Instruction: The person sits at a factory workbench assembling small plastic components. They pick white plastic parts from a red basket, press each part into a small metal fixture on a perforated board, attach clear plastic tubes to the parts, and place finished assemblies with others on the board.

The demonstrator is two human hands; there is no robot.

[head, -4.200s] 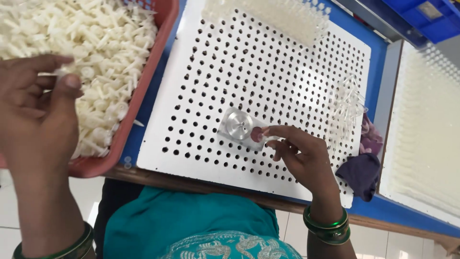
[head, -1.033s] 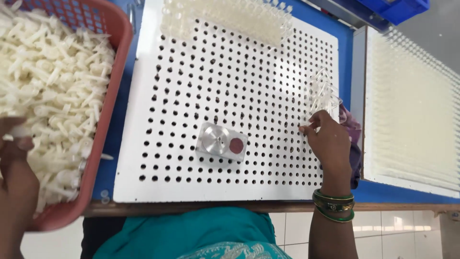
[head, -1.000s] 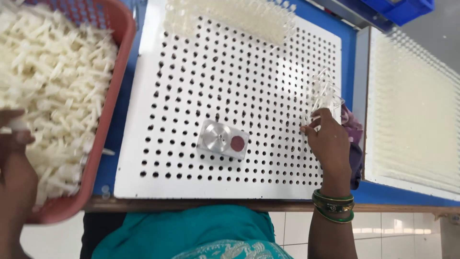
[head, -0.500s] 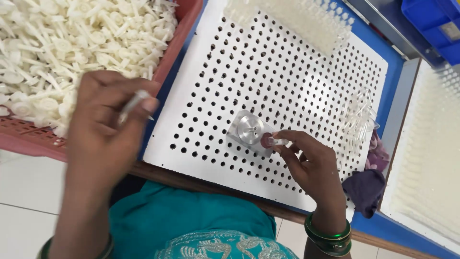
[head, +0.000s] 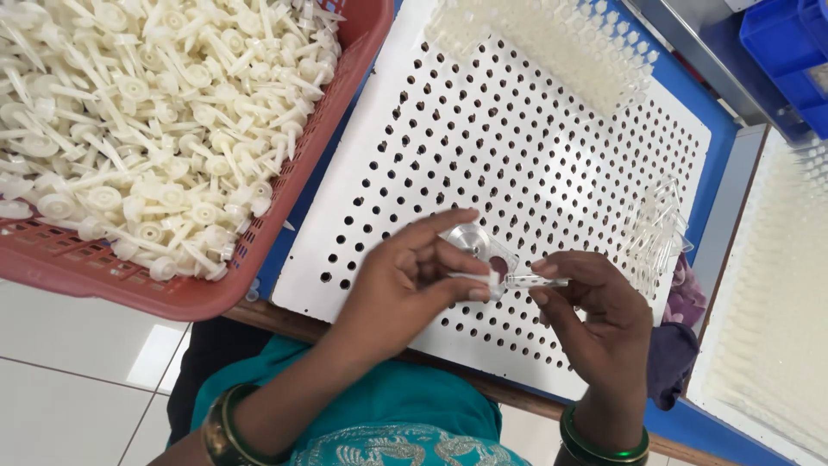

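Two small parts are being brought together above the near edge of a white perforated board (head: 517,173) that is lying on a blue-topped desk (head: 716,164). A white plastic piece (head: 476,278) is being pinched between thumb and fingertips of the left hand (head: 405,289), the fingers curled closed around it. A clear plastic tube (head: 536,280) is being gripped in the same closed pinch by the right hand (head: 595,315), and its tip is being held touching the white piece, so the two seem to be in the middle of being joined. Just behind the fingers, a small round metal fixture (head: 473,242) with a reddish spot is sitting on the board. Most of the board's holes are showing dark and unfilled. Only a block of assembled pieces (head: 552,47) is standing along its far edge, and a small cluster of clear tubes (head: 655,233) is standing near its right edge, so the work is judged to be at an early stage with much of the board left to fill. At the left edge of the desk, a red basket (head: 285,216) is being kept heaped with loose white parts (head: 147,112). At the right edge, a second white tray (head: 776,336) is seen, apparently full, though its detail is too blurred to tell.
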